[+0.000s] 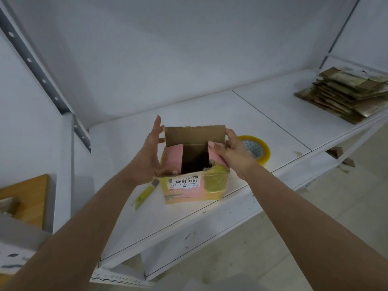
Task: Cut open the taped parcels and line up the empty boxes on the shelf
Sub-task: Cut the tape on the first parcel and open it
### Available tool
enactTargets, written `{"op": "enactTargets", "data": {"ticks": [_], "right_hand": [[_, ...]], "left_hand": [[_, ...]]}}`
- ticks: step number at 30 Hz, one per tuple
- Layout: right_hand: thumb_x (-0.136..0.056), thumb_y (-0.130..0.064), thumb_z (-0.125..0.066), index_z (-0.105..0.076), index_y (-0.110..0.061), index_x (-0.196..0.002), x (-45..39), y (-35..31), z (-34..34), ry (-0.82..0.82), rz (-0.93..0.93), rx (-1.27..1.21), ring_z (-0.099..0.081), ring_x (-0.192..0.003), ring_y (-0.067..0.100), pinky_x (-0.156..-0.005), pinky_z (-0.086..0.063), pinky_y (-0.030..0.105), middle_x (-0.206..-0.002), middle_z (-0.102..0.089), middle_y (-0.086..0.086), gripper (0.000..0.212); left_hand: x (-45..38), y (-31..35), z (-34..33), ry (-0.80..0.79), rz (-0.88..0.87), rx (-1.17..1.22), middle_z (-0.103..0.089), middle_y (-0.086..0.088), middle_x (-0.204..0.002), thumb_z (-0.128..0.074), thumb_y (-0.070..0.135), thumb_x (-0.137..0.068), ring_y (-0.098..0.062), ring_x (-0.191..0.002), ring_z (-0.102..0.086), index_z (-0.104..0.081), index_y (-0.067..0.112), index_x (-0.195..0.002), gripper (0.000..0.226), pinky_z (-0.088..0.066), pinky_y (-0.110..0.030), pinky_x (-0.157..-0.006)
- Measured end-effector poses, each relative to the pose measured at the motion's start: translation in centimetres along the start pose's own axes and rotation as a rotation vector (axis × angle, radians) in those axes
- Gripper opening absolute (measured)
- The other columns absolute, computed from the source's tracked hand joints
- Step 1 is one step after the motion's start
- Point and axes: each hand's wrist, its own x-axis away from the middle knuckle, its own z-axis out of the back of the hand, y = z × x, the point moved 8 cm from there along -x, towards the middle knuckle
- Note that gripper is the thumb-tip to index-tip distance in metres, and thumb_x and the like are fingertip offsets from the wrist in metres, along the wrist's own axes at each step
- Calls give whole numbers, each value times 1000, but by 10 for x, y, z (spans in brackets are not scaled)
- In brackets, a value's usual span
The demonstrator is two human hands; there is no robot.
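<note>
Because the box (192, 171) stands near the front edge of the white shelf (273, 114), both hands can work on its top without a long reach. Its top is already cut open: the far flap stands upright, the pink side flaps lean inward, and the inside looks dark and, as far as can be seen, empty. The left hand (150, 153) lies spread against the left side, fingers straight and thumb low at the near corner, seemingly to steady the box. The right hand (230, 150) pinches the right end of the upright flap, thumb on the pink side flap, probably to fold things open. A yellow knife (144, 193) lies just beside the box on the left, handy for the next parcel. The tape roll (257, 149) sits behind the right hand. A stack of flattened cardboard (346, 94) lies well apart at the shelf's right end.
</note>
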Motion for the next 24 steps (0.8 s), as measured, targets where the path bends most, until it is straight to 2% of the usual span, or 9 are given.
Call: {"op": "enactTargets", "data": {"ticks": [2,4,7,10,12,15,18,21,24], "right_hand": [[-92,-23,-66,-49,-26,-124,1,3,-1,1,-5,-38,-63,-87,7,-59,-55,16,-97,-62,-7,37],[-92,-23,-66,-50,-27,-121,1,5,-2,-1,-7,-65,-64,-88,8,-60,-56,18,-99,-64,-5,34],[-93,-25,-65,-50,-26,-121,-1,5,-2,1,-7,-66,-65,-88,9,-62,-57,19,-99,-64,-5,32],[-92,-22,-66,-53,-24,-119,-1,5,-3,3,15,-123,-67,-89,15,-68,-58,24,-102,-68,2,30],[-92,-21,-67,-54,-23,-120,-2,6,-3,1,20,-140,-68,-90,16,-69,-59,25,-102,-69,4,31],[-91,-15,-68,-54,-18,-121,-2,8,-2,-11,25,-145,-69,-86,17,-64,-57,23,-102,-69,8,33],[-91,-3,-66,-52,-15,-118,-1,6,-3,-36,77,-177,-70,-81,13,-62,-56,22,-98,-69,9,33],[-90,7,-62,-52,-16,-119,0,-1,-2,-36,200,-141,-67,-96,17,-77,-58,29,-106,-67,10,39],[-87,5,-64,-57,-8,-108,2,-6,-2,-66,291,-208,-64,-89,16,-77,-56,27,-94,-65,5,26]], "left_hand": [[3,0,19,178,69,-76,-31,6,-145,-90,53,-54,0,-122,-44,-23,27,-152,122,-43,-19,-98],[7,19,42,407,48,-210,-48,6,-127,-84,33,-73,-3,-107,-52,-59,27,-126,59,-49,-30,-91],[2,71,40,368,-68,-300,-62,13,-97,-71,43,-84,1,-87,-59,-70,35,-90,10,-44,-21,-74],[-7,99,-15,-61,-39,-492,-68,12,-83,-58,67,-74,-3,-81,-63,-73,33,-85,39,-50,-30,-72],[-8,100,-46,-243,-18,-692,-68,9,-84,-62,65,-78,-7,-81,-61,-73,28,-92,41,-52,-35,-70],[-9,99,-54,-206,-26,-600,-62,16,-84,-70,41,-85,0,-80,-56,-71,32,-103,21,-46,-24,-70],[1,105,-61,-182,-113,-496,-56,24,-77,-72,23,-85,6,-75,-53,-69,32,-106,23,-46,-19,-75],[7,103,-60,-163,-164,-432,-56,24,-84,-73,15,-84,8,-84,-53,-72,32,-105,28,-35,-5,-71],[2,103,-45,-52,-204,-492,-59,10,-110,-80,25,-77,-5,-102,-51,-69,35,-113,39,-40,-21,-86]]}}
